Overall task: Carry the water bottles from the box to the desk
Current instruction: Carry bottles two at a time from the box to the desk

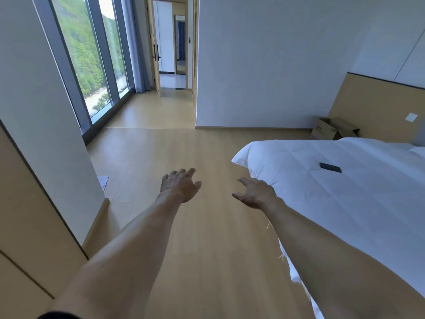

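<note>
Beside the plain white quilted bed [345, 180], a brown cardboard box [331, 128]; on it, a black flat rectangular device [330, 167]; below, light tan wood-grain floor [161, 153].

Left hand [180, 186] reaches forward (empty); right hand [255, 193] likewise; fingers loose.

Place: a bedroom is shown.
Evidence: a white-quilted bed [345, 176] is backed by a headboard [377, 109]; a doorway [171, 49] is seen beyond it.

No readable text
The cardboard box [331, 128] by the headboard bears dark marks on its side, too small and blurred to read; nothing else carries lettering
</note>
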Tool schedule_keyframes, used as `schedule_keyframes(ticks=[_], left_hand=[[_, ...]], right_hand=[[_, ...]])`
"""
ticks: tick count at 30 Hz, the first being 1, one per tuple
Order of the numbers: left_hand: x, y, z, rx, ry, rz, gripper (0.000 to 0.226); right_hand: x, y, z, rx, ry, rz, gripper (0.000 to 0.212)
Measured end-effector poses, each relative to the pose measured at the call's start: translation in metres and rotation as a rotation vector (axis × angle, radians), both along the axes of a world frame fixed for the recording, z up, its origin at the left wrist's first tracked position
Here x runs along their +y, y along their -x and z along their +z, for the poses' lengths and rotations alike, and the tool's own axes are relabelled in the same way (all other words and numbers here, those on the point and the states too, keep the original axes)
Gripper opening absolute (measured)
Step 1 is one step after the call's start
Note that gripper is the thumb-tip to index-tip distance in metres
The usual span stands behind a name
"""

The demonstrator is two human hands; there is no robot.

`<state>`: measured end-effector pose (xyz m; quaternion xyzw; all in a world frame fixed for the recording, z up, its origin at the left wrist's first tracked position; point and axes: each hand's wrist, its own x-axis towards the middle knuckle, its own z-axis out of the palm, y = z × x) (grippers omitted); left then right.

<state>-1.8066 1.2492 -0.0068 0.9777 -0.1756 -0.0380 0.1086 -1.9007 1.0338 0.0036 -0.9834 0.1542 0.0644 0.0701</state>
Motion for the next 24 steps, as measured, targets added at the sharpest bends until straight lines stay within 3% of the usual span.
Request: schedule_keyframes(ticks=[16, 24], left_hand=[[-0.077, -0.326, 0.009, -0.018, -0.071, 0.094, 0.058], [-0.119, -0.461, 0.002, 0.035, -0.062, 0.115, 0.061]], right_hand=[[-0.088, -0.362, -0.015, -0.014, -0.062, 0.091, 0.063], [-0.122, -0.498, -0.011, -0.019, -0.036, 0.116, 0.062]])
